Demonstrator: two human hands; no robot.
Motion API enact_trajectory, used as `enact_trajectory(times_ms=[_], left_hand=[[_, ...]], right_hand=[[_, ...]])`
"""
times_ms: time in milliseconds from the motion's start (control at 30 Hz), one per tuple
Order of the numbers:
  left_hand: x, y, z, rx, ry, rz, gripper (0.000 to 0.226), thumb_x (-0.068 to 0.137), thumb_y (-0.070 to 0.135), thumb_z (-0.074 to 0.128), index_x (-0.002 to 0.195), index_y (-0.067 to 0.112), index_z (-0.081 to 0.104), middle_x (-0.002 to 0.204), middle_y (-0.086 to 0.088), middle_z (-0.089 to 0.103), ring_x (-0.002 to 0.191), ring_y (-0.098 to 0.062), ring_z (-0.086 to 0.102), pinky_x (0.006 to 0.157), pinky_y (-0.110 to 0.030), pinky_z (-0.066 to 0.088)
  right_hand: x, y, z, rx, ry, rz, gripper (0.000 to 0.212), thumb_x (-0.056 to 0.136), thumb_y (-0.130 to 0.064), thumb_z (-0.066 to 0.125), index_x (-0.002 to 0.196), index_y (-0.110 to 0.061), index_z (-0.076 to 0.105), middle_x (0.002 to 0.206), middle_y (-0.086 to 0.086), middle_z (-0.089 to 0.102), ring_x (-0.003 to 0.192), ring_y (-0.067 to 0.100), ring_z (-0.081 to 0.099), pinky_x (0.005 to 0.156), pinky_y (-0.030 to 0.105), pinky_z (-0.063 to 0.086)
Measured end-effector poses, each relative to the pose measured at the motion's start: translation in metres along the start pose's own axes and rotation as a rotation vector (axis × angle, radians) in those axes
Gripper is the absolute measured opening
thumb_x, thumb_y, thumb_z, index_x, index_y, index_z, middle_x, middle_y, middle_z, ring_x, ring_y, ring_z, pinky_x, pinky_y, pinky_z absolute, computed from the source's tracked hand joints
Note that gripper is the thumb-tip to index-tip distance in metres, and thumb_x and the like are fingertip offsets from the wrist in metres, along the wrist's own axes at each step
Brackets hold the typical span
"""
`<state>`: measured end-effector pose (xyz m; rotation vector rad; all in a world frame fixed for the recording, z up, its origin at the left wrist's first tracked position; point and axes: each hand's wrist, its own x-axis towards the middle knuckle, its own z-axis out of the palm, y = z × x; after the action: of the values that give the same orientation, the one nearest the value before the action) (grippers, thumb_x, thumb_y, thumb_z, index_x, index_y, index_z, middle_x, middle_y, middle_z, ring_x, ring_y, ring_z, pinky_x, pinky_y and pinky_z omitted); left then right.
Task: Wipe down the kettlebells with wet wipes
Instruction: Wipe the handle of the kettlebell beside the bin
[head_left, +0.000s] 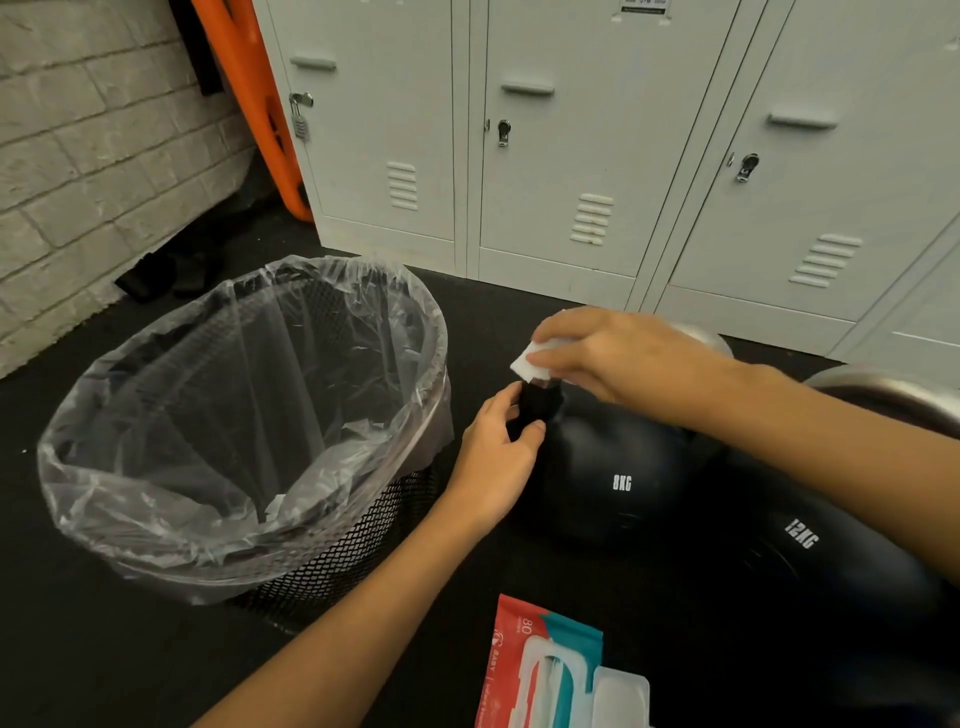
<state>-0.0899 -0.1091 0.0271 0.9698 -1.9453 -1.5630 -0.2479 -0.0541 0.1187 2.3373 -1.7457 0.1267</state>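
Note:
A black kettlebell marked 8KG (608, 467) stands on the dark floor at the centre right. My left hand (493, 457) grips the left post of its handle. My right hand (602, 353) holds a white wet wipe (530, 366) against the top of that handle, which it mostly hides. A second black kettlebell marked 12KG (810, 561) sits to the right, partly under my right forearm. The red and teal wet wipes pack (545, 670) lies at the bottom edge with its lid flipped open.
A black mesh bin (363, 530) with a clear plastic liner stands left of the kettlebells, a used wipe inside. Grey lockers (571, 156) run along the back. A white brick wall and an orange board stand at the far left.

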Motion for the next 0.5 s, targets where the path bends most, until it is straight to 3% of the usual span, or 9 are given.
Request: enact_trajectory(times_ms=[100, 167, 267, 367, 500], left_hand=[[-0.001, 0.001, 0.0, 0.003, -0.005, 0.001, 0.049, 0.094, 0.016, 0.055, 0.14, 0.026, 0.043, 0.137, 0.006, 0.049, 0.127, -0.004, 0.044, 0.106, -0.025, 0.035], [0.0, 0.001, -0.001, 0.006, -0.008, -0.001, 0.051, 0.093, 0.016, 0.056, 0.141, 0.025, 0.042, 0.138, 0.005, 0.049, 0.126, -0.004, 0.045, 0.107, -0.027, 0.035], [0.0, 0.0, 0.0, 0.011, -0.016, -0.01, 0.054, 0.093, 0.017, 0.056, 0.144, 0.023, 0.039, 0.141, 0.006, 0.047, 0.127, -0.003, 0.044, 0.11, -0.031, 0.035], [-0.001, 0.001, -0.001, 0.01, -0.007, -0.017, 0.053, 0.093, 0.017, 0.056, 0.143, 0.024, 0.04, 0.14, 0.008, 0.047, 0.126, -0.003, 0.044, 0.111, -0.033, 0.035], [0.0, 0.002, -0.002, 0.005, 0.002, -0.014, 0.049, 0.094, 0.016, 0.055, 0.141, 0.025, 0.042, 0.137, 0.008, 0.049, 0.123, -0.002, 0.045, 0.107, -0.028, 0.036]], right_hand=[[0.008, -0.005, 0.006, -0.04, -0.127, -0.007, 0.019, 0.098, -0.019, 0.052, 0.107, -0.016, 0.068, 0.113, 0.001, 0.062, 0.111, 0.026, 0.059, 0.078, 0.044, 0.056], [0.006, -0.002, -0.008, 0.11, -0.096, 0.166, 0.029, 0.101, -0.031, 0.046, 0.116, -0.022, 0.069, 0.122, -0.004, 0.066, 0.114, 0.021, 0.06, 0.088, 0.043, 0.053], [-0.008, 0.01, -0.031, 0.342, -0.008, 0.47, 0.032, 0.1, -0.036, 0.05, 0.111, -0.018, 0.074, 0.105, 0.002, 0.075, 0.092, 0.02, 0.066, 0.082, 0.031, 0.047], [-0.027, 0.023, -0.036, 0.344, -0.032, 0.596, 0.044, 0.101, -0.039, 0.045, 0.09, -0.004, 0.069, 0.071, 0.016, 0.064, 0.068, 0.027, 0.054, 0.072, 0.033, 0.041], [-0.043, 0.027, -0.036, 0.373, -0.022, 0.731, 0.047, 0.101, -0.039, 0.042, 0.075, -0.004, 0.059, 0.069, 0.021, 0.057, 0.07, 0.032, 0.05, 0.074, 0.04, 0.043]])
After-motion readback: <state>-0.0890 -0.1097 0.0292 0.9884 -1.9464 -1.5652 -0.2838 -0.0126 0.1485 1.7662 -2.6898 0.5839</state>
